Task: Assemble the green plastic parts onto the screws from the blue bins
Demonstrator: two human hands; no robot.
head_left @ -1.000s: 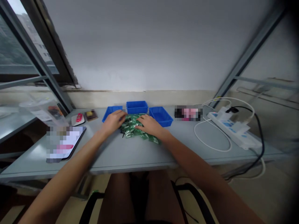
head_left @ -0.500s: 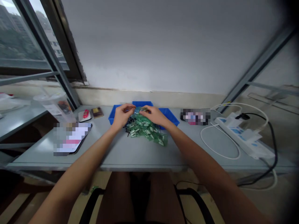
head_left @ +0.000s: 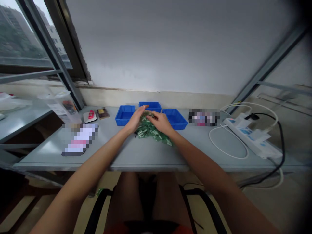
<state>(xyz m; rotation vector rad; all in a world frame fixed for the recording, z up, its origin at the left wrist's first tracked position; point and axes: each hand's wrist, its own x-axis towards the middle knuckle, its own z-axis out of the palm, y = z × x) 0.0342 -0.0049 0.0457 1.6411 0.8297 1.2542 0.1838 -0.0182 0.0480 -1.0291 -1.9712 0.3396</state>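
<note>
The green packets (head_left: 151, 133) lie in a loose heap on the desk (head_left: 146, 157), just in front of the middle tray (head_left: 149, 104), a central spot that is probably easy to reach from either side. The left hand (head_left: 136, 121) stands on edge at the heap's left, fingers looking straightened, so the palm seems to serve as a wall against spreading. The right hand (head_left: 162, 123) arches over the top from the other side with its fingers curled in; blur and overlap hide whether either one grips a packet, so that cannot be told. The left tray (head_left: 125, 122) and right tray (head_left: 179, 125) flank the middle one in a shallow arc, presumably to lie equally handy for both hands. The phone (head_left: 80, 139) and cup (head_left: 62, 105) sit well to the left, the power strip (head_left: 254, 139) well to the right, which leaves elbow room between them
</note>
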